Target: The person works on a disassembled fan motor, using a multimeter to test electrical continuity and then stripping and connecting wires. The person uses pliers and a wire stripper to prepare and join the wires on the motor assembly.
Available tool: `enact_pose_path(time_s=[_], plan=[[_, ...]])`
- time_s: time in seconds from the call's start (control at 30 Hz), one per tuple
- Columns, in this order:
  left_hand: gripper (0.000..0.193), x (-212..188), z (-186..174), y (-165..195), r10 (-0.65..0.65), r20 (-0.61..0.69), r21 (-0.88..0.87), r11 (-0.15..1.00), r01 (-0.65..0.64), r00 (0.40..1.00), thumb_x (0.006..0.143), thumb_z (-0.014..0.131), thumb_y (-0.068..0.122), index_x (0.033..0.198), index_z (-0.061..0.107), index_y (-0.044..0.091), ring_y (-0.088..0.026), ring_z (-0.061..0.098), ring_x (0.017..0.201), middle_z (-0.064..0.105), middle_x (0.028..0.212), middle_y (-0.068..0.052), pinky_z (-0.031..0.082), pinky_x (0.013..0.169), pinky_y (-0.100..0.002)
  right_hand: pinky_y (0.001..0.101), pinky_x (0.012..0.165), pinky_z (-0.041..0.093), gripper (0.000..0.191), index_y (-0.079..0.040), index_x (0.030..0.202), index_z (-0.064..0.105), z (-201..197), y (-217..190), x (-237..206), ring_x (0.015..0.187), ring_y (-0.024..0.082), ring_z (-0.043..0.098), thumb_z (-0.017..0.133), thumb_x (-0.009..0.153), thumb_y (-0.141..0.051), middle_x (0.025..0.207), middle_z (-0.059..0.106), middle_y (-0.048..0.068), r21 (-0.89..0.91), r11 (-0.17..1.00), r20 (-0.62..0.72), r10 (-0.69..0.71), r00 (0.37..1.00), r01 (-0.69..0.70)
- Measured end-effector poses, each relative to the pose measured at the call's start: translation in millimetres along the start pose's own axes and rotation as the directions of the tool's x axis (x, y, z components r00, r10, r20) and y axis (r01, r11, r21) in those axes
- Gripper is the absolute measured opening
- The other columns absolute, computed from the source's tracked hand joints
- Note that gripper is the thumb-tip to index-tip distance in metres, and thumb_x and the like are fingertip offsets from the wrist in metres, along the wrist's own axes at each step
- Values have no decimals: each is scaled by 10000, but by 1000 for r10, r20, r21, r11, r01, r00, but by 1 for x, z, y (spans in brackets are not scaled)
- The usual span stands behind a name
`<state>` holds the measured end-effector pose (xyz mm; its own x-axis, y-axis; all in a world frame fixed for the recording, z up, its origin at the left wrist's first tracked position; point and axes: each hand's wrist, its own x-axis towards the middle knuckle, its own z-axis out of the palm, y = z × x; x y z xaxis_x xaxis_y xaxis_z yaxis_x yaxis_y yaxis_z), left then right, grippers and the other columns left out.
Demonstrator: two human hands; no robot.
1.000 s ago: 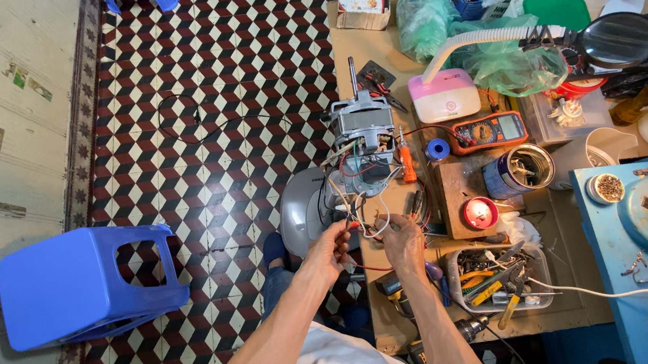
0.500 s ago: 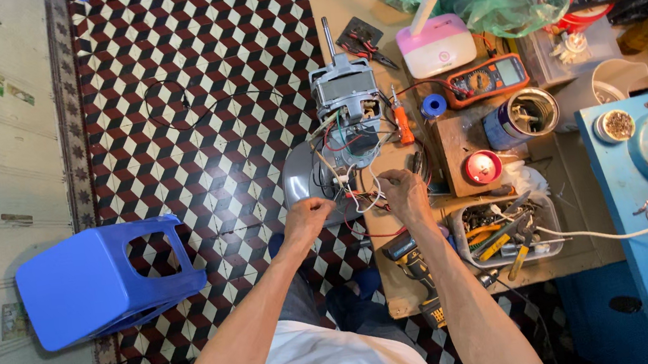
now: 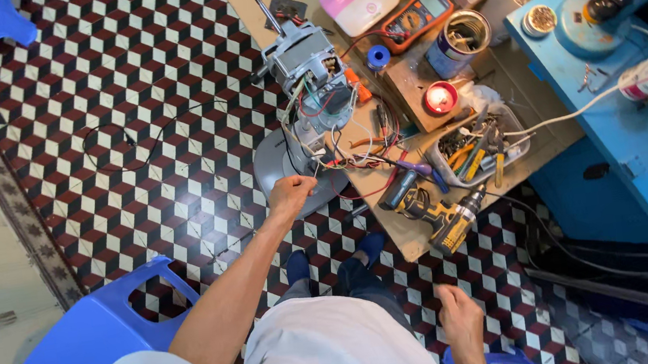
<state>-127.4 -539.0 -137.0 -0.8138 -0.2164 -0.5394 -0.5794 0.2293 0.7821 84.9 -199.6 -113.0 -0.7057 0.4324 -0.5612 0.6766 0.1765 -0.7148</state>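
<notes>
L hand [image 3: 290, 195]: closed on thin wires [image 3: 320, 158] at tabletop [image 3: 420, 236] edge
R hand [image 3: 462, 325]: low by lap, fingers curled on blue stool rim [image 3: 491, 362]; grip unclear
Wires: run up to grey motor [image 3: 302, 62] on tabletop
Nearby: yellow drill [image 3: 437, 214], tool tray [image 3: 479, 148], multimeter [image 3: 419, 15]
Floor: blue stool [image 3: 97, 334] at L

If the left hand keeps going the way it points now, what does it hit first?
Probably the loose wires it is already pinching, then the grey motor right behind them. The left hand points up the bench; depth is hard to judge.
</notes>
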Motion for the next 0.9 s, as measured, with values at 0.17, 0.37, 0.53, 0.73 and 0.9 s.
enact_pose_path(time_s=[0.17,0.37,0.53,0.73,0.9], plan=[[338,-2,-9,-12,69,52,-23,997,-68,996,866,719,407,927,818,90,-68,593,645,739,753,3,447,582,-255,310,648,443,224,-69,1087,719,-10,120,-59,718,170,573,585,928,-153,791,643,41,-559,799,-188,-384,904,223],[340,-30,-18,-48,-4,67,84,996,-1,998,871,717,355,877,806,27,-100,584,601,724,741,-42,464,558,-283,439,488,349,479,2,1229,694,-2,135,-80,573,305,417,587,1143,-457,766,426,155,402,853,-259,453,853,-331],[267,-80,-11,-84,-183,211,-16,982,190,960,892,712,295,993,799,64,-86,543,591,741,779,-18,421,524,-270,316,615,453,470,-34,1317,581,-11,82,-84,748,172,597,571,990,-373,970,634,110,667,683,25,377,926,-297],[320,-142,40,-78,-142,343,-119,974,193,929,922,712,292,1087,798,32,-62,569,636,710,830,-17,464,575,-227,291,848,580,443,91,1314,609,-9,29,-74,927,185,700,662,902,-63,1114,663,133,553,803,140,174,975,-223],[366,-228,121,-25,202,571,-78,978,-193,796,908,689,335,1155,739,71,-99,689,785,765,942,-12,558,689,-257,340,797,589,383,78,1288,608,-32,37,-55,873,217,676,650,916,-1,1040,630,134,670,733,138,39,990,-123]])
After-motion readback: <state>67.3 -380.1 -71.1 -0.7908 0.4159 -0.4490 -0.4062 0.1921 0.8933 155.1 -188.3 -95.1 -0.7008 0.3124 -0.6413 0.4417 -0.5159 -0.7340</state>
